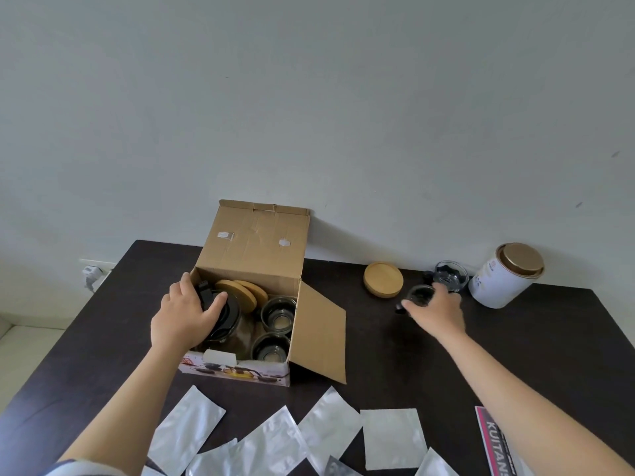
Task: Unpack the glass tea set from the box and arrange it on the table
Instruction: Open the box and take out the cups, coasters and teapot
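An open cardboard box (254, 255) stands on the dark table (429, 365). Inside lie a glass teapot with a black lid and handle (229, 316), wooden coasters (245, 292) and two glass cups (277, 312). My left hand (187, 314) reaches into the box and grips the teapot's black top. My right hand (438, 309) holds a small glass cup (420, 294) on the table, right of the box. Another glass cup (450, 274) stands just behind it. One wooden coaster (383, 279) lies on the table between the box and the cups.
A white tin with a gold lid (505, 274) stands at the back right near the wall. Several silver foil pouches (319, 438) lie along the near edge, and a pink printed card (498, 441) lies at the lower right. The box's side flap (321, 338) hangs open rightward.
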A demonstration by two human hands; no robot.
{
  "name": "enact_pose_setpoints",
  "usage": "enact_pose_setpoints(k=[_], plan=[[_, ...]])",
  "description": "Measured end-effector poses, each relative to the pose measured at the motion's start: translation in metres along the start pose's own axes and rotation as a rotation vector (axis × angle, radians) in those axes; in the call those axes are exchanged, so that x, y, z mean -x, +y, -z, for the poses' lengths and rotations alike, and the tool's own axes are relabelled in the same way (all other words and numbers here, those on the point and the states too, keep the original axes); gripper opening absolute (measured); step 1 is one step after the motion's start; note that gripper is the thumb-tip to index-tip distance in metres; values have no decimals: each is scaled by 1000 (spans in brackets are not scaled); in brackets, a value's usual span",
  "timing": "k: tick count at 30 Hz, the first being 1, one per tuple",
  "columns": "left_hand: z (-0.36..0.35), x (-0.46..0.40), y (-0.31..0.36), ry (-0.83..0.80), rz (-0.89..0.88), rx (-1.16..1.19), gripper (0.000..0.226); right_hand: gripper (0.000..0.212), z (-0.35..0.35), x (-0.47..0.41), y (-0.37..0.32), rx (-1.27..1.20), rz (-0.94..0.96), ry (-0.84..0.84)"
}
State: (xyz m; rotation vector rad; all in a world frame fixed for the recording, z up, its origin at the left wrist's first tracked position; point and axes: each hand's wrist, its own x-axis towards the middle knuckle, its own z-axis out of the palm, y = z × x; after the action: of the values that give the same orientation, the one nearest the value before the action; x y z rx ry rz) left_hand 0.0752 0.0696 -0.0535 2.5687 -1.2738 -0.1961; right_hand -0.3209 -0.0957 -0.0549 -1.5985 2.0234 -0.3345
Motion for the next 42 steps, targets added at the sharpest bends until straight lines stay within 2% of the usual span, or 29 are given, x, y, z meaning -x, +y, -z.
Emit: enact_pose_setpoints(k=[3, 7, 13, 18, 21, 24, 26, 29, 33, 35, 38, 42], plan=[[-1, -1, -1, 5, -2, -1, 87, 84, 4, -20, 27, 35, -139, 72], [-2, -2, -2, 6, 0, -12, 88, 81, 2, -40, 47, 47, -198, 108], [-3, -2, -2, 6, 2, -10, 87, 80, 0, -57, 52, 58, -162, 102], [-4, -2, -2, 10, 1, 1, 86, 90, 1, -60, 54, 83, -118, 118], [-3, -2, -2, 12, 3, 3, 87, 90, -2, -50, 46, 272, 81, 251], [-3, -2, -1, 15, 5, 0, 86, 73, -12, -20, 21, 161, 433, 313], [-2, -1, 0, 10, 6, -1, 86, 60, -23, 12, -5, -14, 614, 259], [-2, -1, 0, 10, 5, 3, 86, 52, -39, 64, -54, -213, 791, 129], [-1, 0, 0, 6, 9, 3, 87, 53, -63, 111, -116, -269, 956, -88], [-2, 0, 0, 5, 7, 8, 88, 51, -74, 123, -141, -152, 982, -202], [-2, 0, -1, 4, 14, 15, 89, 44, -97, 128, -171, 215, 948, -235], [-2, 0, 1, 2, 13, 16, 89, 68, -134, 121, -184, 764, 794, -233]])
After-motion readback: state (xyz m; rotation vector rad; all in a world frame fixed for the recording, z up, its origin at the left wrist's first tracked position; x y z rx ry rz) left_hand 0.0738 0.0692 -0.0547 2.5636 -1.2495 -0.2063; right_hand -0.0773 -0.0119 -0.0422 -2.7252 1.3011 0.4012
